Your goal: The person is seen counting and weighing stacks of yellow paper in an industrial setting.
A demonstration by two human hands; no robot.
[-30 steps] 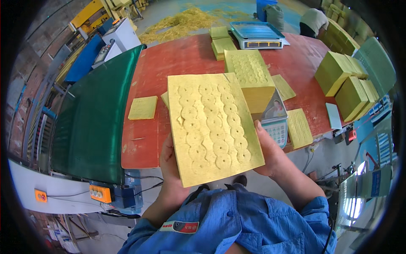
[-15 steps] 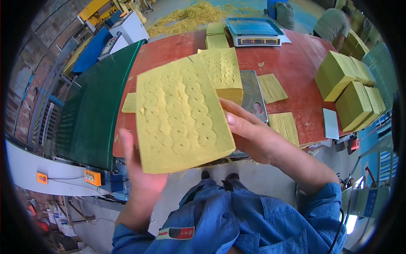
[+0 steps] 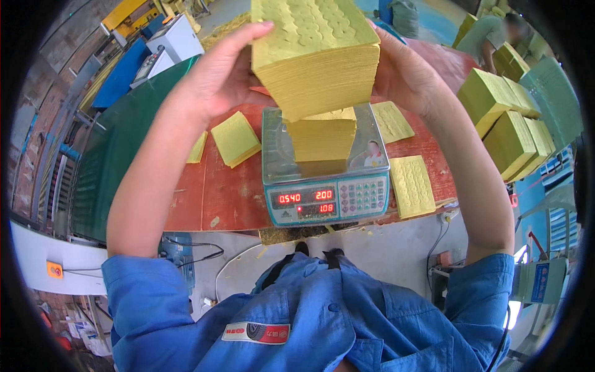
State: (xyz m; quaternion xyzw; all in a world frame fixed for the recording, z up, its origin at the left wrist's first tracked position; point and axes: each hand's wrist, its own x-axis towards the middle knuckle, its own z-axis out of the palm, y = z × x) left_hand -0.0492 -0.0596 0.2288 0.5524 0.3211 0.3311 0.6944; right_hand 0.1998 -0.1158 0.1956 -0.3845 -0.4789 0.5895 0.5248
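Observation:
Between my two hands is a thick stack of yellow paper (image 3: 322, 77), its top sheet punched with rows of scalloped marks. My left hand (image 3: 229, 71) presses on its left side, thumb near the upper edge. On the opposite side my right hand (image 3: 403, 74) grips it, the fingers partly hidden by the paper. Below and partly covered by it, a second yellow stack (image 3: 321, 142) sits on the metal pan of a digital scale (image 3: 327, 201) with a lit red display. Whether the two stacks touch, I cannot tell.
A small pile of yellow sheets (image 3: 235, 139) lies left of the scale on the red table (image 3: 204, 198). Loose yellow sheets (image 3: 413, 186) lie to its right. Large yellow stacks (image 3: 511, 139) stand at the far right, where another person (image 3: 489, 40) bends over. A green surface (image 3: 118, 167) adjoins on the left.
My hands have moved forward, away from my body. The tilted paper held close before me is now a level, thick stack over the scale, with both hands at its sides.

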